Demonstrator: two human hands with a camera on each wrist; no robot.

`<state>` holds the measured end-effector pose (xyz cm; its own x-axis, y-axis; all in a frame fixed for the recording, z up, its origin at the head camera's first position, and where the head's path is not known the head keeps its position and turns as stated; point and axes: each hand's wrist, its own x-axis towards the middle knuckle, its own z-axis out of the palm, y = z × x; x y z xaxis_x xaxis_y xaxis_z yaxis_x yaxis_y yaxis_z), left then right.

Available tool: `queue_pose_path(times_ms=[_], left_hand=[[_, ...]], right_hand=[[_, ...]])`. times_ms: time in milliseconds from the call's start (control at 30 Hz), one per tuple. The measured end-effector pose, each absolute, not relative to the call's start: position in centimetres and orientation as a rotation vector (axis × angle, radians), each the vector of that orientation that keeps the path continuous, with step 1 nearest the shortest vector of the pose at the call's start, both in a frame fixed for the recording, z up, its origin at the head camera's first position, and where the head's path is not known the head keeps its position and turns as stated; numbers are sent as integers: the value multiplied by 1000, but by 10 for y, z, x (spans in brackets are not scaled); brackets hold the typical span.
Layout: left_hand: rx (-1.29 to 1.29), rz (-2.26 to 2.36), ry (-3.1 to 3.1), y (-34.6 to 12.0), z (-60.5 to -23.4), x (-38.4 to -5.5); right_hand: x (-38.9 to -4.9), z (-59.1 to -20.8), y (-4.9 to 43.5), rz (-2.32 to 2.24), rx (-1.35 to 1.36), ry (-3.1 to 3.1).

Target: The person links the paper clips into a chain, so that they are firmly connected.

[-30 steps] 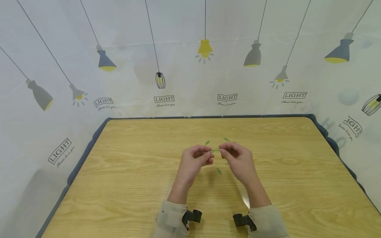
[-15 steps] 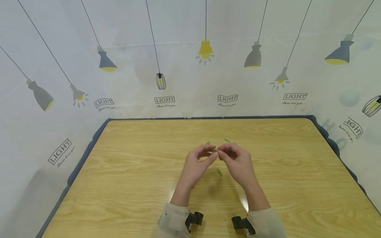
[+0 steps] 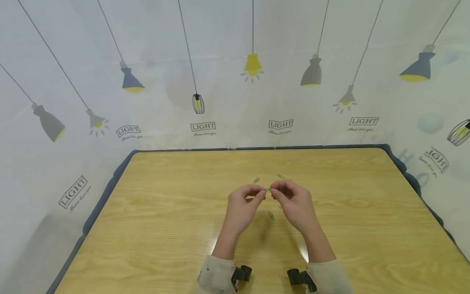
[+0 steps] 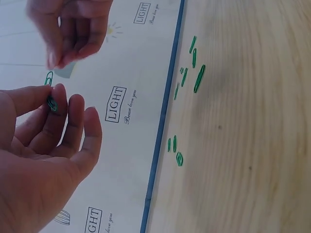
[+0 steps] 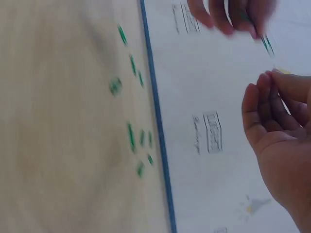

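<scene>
Above the table my left hand (image 3: 242,206) pinches a green paper clip (image 4: 49,77) between thumb and index finger, and its looped end sticks out toward my right hand. More green clip wire (image 4: 53,104) shows below the pinch, against the fingers; whether the pieces are linked is unclear. My right hand (image 3: 296,206) has thumb and fingertips together near the clip's free end. In the head view that clip (image 3: 268,189) spans the narrow gap between the hands. The right wrist view shows a small gap between it and the right fingertips (image 5: 266,77); anything between them is hidden.
Several loose green paper clips lie on the wooden table (image 3: 165,212), among them one paper clip (image 3: 271,216) before the hands and another paper clip (image 3: 280,176) behind. A printed wall sheet (image 3: 220,81) rises beyond the dark table edging (image 3: 205,150).
The hands drew together around the clip half a second ago and are now slightly apart again, with a shorter piece of green clip showing between them. The loose clips stay put.
</scene>
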<state>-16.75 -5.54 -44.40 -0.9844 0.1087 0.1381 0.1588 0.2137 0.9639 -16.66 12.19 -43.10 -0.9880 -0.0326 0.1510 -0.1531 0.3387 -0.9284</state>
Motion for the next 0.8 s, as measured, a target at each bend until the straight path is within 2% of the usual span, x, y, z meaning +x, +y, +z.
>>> queue_pose_path(times_ms=[233,400,633,800], left_hand=[[-180,-1941,-2414,-62,-445,-166],[-41,-2105,-2344,-65,-451,-164],[9,-2347,-2152,-67,-454,-164],[-28,-2412,-2095,-69,-452,-165]], right_hand=[[-191,-422,165,1363,228,-2790],[-208,-436,187,1143,202,-3073],[-213,-462,194,1114,-5,-3226],[-215,-467,188,1094,11,-3234]])
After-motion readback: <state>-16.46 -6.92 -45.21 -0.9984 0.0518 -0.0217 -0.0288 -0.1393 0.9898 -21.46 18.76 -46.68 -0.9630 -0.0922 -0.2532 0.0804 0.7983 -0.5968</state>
